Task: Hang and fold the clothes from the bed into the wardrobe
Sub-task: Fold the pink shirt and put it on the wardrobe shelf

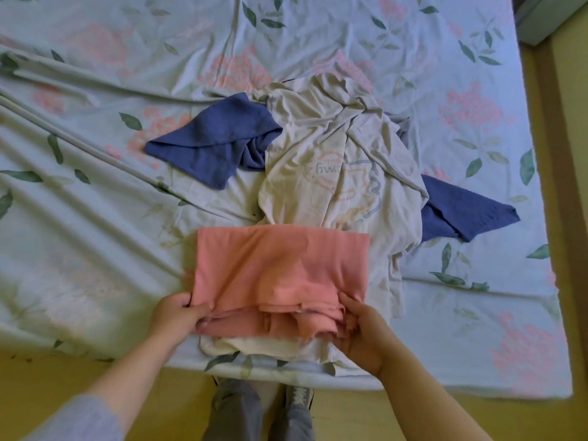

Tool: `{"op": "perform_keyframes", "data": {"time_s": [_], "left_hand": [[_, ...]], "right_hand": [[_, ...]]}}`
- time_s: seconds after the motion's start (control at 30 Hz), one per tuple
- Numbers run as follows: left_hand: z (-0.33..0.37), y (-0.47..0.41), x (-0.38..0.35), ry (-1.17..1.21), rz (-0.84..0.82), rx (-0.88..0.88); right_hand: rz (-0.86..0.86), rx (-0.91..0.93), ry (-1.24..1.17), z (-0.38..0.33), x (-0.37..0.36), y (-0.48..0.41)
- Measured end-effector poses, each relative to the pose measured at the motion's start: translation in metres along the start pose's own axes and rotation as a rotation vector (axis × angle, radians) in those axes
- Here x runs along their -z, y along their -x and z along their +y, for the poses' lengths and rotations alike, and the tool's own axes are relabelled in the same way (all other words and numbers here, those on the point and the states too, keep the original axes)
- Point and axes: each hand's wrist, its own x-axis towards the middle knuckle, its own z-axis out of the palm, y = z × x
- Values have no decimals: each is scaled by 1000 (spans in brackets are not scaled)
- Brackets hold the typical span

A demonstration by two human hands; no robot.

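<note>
Both hands grip the folded pink garment (280,275) at 6 o'clock on the bed (95,74): left hand (175,316) pinching its left corner, right hand (359,329) its layered right edge. Lift both ends evenly, keeping layers stacked.

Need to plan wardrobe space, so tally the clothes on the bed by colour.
Pink garment: 1
Cream shirt: 1
Blue garment: 1, if the blue parts on either side of the cream shirt join beneath it; I cannot tell
Total: 3
</note>
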Motion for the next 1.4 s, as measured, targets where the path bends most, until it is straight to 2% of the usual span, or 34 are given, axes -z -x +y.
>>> {"op": "perform_keyframes", "data": {"time_s": [0.07,0.1,0.3,0.4,0.5,0.6,0.7,0.83,0.97,1.13,1.27,1.4], "left_hand": [[0,-1,-3,2,20,2],[-1,-1,-5,-1,36,1],[2,0,-9,-116,80,0],[12,1,-9,-329,133,-85],[22,-3,-11,-371,205,-165],[30,-10,-10,-233,172,-130],[37,-13,-8,-115,125,-104],[38,-12,-12,-151,146,-110],[40,-11,-15,-163,114,-133],[54,-8,-11,-194,169,-282],[63,3,-9,-230,243,-373],[76,28,-1,-196,214,-431]], "right_hand": [[263,198,333,6,2,-8],[319,274,423,7,3,-12],[520,461,762,10,8,-7],[623,544,841,2,9,-1],[532,472,709,-12,7,0],[360,324,596,-26,5,-1],[366,281,604,-35,5,-1],[383,318,714,-34,0,-3],[313,395,669,-28,-1,2],[247,410,503,-9,9,10],[312,482,462,0,1,11],[327,550,512,-17,-11,31]]}}
